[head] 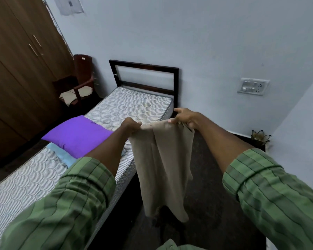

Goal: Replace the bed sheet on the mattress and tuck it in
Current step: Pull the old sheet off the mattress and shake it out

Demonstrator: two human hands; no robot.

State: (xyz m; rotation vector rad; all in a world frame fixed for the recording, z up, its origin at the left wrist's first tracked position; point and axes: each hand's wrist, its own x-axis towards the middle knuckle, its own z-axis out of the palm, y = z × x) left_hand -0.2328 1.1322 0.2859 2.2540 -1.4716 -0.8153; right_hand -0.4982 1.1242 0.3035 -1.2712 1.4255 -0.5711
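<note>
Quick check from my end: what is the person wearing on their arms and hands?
Both arms wear green sleeves with darker check stripes, rolled or pushed up into thick cuffs below the elbow. The left hand and right hand are bare: no gloves, and no watch, rings or bands that I can see.

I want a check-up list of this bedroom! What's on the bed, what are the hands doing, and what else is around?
Surface: the mattress is bare, striped and quilted, with no sheet on it.
Job's things: a beige sheet hangs bunched beside the bed, over the dark floor.
Clutter: a purple pillow lies on the mattress over a light blue cloth.
Hands: the left hand and the right hand each grip the sheet's top edge.
Cables: nothing seen.
Surroundings: dark headboard, wooden wardrobe, brown chair, wall switch panel, small dark ornament on the floor by the wall.
</note>
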